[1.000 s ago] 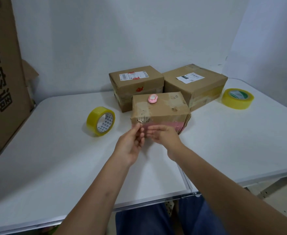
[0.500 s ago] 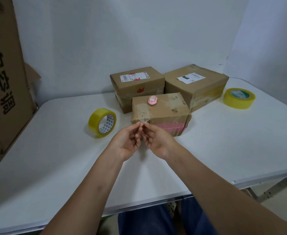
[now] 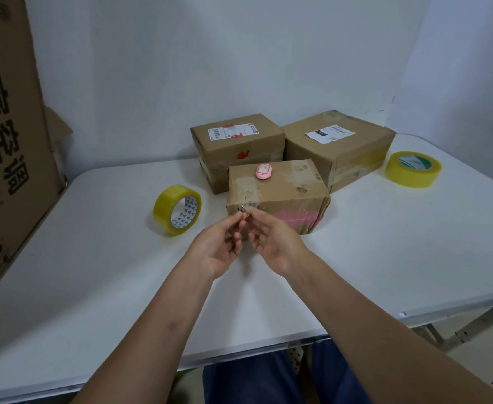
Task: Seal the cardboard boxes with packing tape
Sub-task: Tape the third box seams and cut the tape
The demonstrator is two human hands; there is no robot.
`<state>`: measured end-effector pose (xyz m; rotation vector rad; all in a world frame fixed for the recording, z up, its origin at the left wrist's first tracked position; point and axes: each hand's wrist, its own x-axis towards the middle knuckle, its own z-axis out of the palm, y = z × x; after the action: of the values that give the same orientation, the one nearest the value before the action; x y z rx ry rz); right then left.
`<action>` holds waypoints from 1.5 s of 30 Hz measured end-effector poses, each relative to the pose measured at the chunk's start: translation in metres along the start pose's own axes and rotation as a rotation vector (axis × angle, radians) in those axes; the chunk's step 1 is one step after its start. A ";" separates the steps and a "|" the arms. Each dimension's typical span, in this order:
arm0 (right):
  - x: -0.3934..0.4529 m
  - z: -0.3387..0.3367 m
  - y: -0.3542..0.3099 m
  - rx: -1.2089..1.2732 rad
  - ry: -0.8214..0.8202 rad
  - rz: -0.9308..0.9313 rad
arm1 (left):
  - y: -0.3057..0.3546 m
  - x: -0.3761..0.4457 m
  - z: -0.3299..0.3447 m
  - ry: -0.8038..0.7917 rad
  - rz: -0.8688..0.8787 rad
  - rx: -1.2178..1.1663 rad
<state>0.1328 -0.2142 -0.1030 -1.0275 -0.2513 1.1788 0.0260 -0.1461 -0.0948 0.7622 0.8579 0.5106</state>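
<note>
Where fingertips meet: nearest box (image 3: 277, 196) edge.

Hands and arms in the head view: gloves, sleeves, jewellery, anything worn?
Nothing worn that shows. The left hand and the right hand are bare, without gloves, and no ring can be made out. Both forearms are uncovered from wrist to the frame's bottom edge: no sleeves, watch, bracelets or wristbands. No markers, cables or sensors on them. Only clothing visible is blue trousers below the table edge.
</note>
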 end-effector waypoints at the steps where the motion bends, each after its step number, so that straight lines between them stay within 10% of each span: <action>1: -0.001 0.000 0.000 -0.080 0.078 -0.079 | -0.001 0.000 -0.001 0.015 0.032 0.013; 4: 0.000 -0.003 -0.006 -0.491 0.371 -0.459 | -0.005 0.003 -0.002 0.047 0.156 0.005; 8: 0.011 -0.006 -0.026 -1.103 0.187 -0.977 | -0.011 0.006 0.001 0.016 0.326 0.010; 13: 0.037 -0.016 -0.050 -1.683 -0.129 -0.790 | -0.020 0.011 0.003 0.067 0.512 0.043; 27: 0.043 -0.016 -0.050 -1.715 -0.090 -0.734 | -0.034 0.014 0.006 0.084 0.651 0.079; 38: 0.044 -0.018 -0.048 -1.702 -0.081 -0.704 | -0.018 0.008 -0.009 -0.088 0.353 0.074; 45: 0.044 -0.018 -0.050 -1.679 -0.100 -0.703 | -0.029 0.017 -0.001 0.078 0.714 0.181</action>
<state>0.1947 -0.1871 -0.0894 -2.0053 -1.7040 0.1319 0.0377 -0.1528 -0.1256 1.2279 0.6924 1.1084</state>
